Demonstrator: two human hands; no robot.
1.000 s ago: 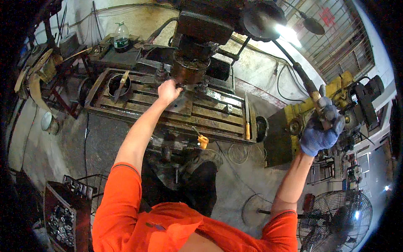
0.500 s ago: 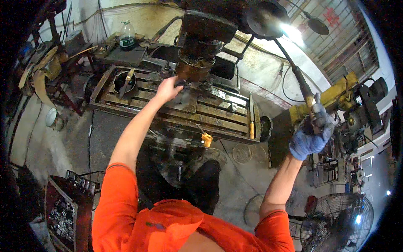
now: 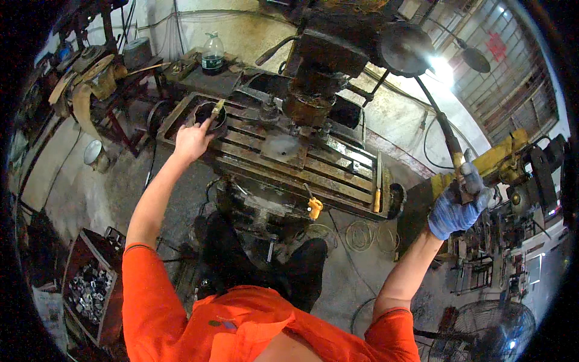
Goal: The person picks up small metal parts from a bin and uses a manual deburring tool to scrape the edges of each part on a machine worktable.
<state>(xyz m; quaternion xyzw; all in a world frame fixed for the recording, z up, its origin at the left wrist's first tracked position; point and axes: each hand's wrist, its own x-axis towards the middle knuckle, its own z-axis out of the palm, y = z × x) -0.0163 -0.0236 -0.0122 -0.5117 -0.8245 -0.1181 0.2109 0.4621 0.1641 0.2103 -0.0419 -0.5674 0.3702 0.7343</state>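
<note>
My bare left hand (image 3: 192, 145) reaches to the near edge of a dark round pot (image 3: 223, 123) on the left end of the slotted machine table (image 3: 271, 163). Its index finger is stretched out against a flat brush (image 3: 217, 110) that leans in the pot; whether the fingers close on it is hard to see. A blue-grey glove covers my right hand (image 3: 458, 202), wrapped around the lower end of a long lever (image 3: 446, 130). Above the table's middle hangs the dark machine head (image 3: 310, 99), with a flat plate (image 3: 283, 149) below it.
A yellow-handled file (image 3: 378, 196) lies along the table's right end. At the front edge is a yellow-handled tool (image 3: 315, 208). A box of small metal parts (image 3: 90, 289) stands lower left, a fan (image 3: 488, 332) lower right. A clear bottle (image 3: 212, 54) stands behind.
My left hand has gone from beside the machine head leftward to the brush and pot. The right hand keeps its hold on the lever. The whole view has shifted a little.
</note>
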